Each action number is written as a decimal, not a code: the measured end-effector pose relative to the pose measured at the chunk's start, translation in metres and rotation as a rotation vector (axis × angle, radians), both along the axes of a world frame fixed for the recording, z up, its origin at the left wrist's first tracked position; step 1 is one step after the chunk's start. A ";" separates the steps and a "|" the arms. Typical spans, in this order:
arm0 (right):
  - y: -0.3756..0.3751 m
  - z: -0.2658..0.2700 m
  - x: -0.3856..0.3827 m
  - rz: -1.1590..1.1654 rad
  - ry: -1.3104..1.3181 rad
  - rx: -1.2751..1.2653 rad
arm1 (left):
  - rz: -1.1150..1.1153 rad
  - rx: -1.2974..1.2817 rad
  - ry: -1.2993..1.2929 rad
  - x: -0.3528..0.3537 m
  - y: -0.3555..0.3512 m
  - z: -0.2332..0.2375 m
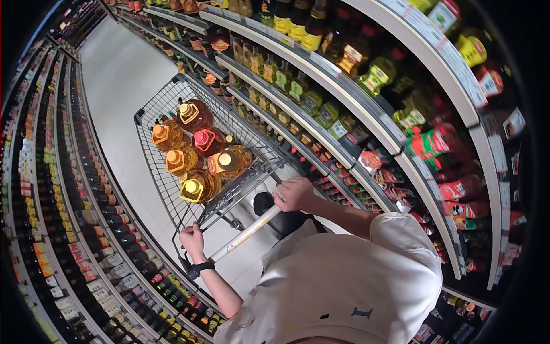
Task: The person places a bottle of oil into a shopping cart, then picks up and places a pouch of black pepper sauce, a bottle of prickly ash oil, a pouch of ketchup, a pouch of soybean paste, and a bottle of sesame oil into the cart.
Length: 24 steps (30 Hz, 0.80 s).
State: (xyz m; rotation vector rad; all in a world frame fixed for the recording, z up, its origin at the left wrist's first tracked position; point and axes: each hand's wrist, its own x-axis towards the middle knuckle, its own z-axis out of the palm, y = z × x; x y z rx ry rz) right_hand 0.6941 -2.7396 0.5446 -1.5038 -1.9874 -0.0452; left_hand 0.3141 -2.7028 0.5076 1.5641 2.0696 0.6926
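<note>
A wire shopping cart (157, 166) stands in front of me, and its light-coloured handle (246, 234) crosses close to my body. My right hand (295, 194) is wrapped round the right end of that handle. My left hand (192, 238), with a black band on its wrist, is closed beside the cart's left rear frame; whatever its fingers hold is hidden. Inside the basket stand several large bottles of amber oil, among them one with a red cap and handle (204, 139), one with a yellow collar (192, 188) and one with a cream cap (226, 159).
Tall shelves (344, 86) packed with oil and sauce bottles rise close on the right. Another long run of stocked shelves (86, 189) curves along the left. Between them the pale floor of the aisle (114, 74) stretches ahead.
</note>
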 end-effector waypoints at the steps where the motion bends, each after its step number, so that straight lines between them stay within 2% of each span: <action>1: 0.015 0.002 -0.001 0.022 0.002 0.024 | 0.033 -0.012 -0.016 -0.005 0.014 -0.003; 4: 0.059 -0.002 -0.013 0.013 0.022 -0.066 | 0.112 0.035 -0.095 -0.024 0.062 -0.012; 10: 0.141 0.001 -0.041 0.003 0.035 -0.132 | 0.054 0.066 -0.202 -0.057 0.154 -0.020; 12: 0.169 0.004 -0.047 -0.006 0.057 -0.173 | 0.005 0.016 -0.103 -0.061 0.181 -0.012; 13: 0.183 0.007 -0.050 0.008 0.060 -0.240 | -0.052 0.022 -0.240 -0.070 0.196 -0.023; 14: 0.196 0.010 -0.052 0.022 0.064 -0.306 | -0.154 -0.092 -0.235 -0.080 0.212 -0.024; 15: 0.209 0.006 -0.051 0.054 0.084 -0.386 | -0.234 -0.141 -0.138 -0.086 0.222 -0.024; 17: 0.237 0.004 -0.055 0.064 0.093 -0.429 | -0.450 -0.136 0.125 -0.073 0.244 0.016; 18: 0.252 0.004 -0.058 0.089 0.101 -0.470 | -0.554 0.119 0.462 -0.060 0.251 0.033; 20: 0.281 0.020 -0.061 0.093 0.087 -0.558 | -0.514 0.285 0.374 -0.007 0.278 0.082; 22: 0.308 0.031 -0.068 0.070 0.029 -0.665 | -0.548 0.179 -0.109 0.034 0.307 0.095; 24: 0.332 0.024 -0.078 0.036 0.033 -0.676 | -0.688 -0.050 -0.490 0.068 0.327 0.090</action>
